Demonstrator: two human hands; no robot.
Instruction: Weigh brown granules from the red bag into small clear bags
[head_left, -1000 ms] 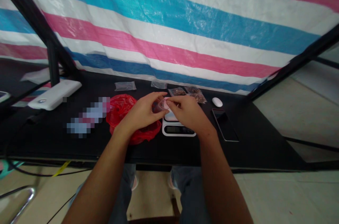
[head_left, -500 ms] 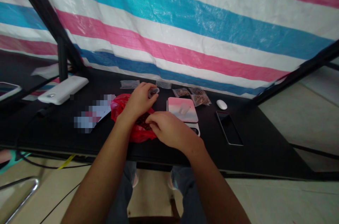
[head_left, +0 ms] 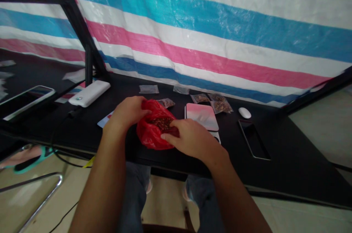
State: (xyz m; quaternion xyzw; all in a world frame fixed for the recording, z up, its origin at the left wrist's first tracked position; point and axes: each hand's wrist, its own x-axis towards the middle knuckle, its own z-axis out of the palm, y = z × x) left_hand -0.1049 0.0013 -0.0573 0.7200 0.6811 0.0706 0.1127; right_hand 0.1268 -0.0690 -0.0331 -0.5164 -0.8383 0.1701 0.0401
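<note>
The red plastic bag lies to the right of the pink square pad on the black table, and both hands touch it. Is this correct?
No: the head view shows the red plastic bag to the left of the pink square pad, not the right. The rest stands: it is on the black table, and the left hand and right hand both touch it.
</note>
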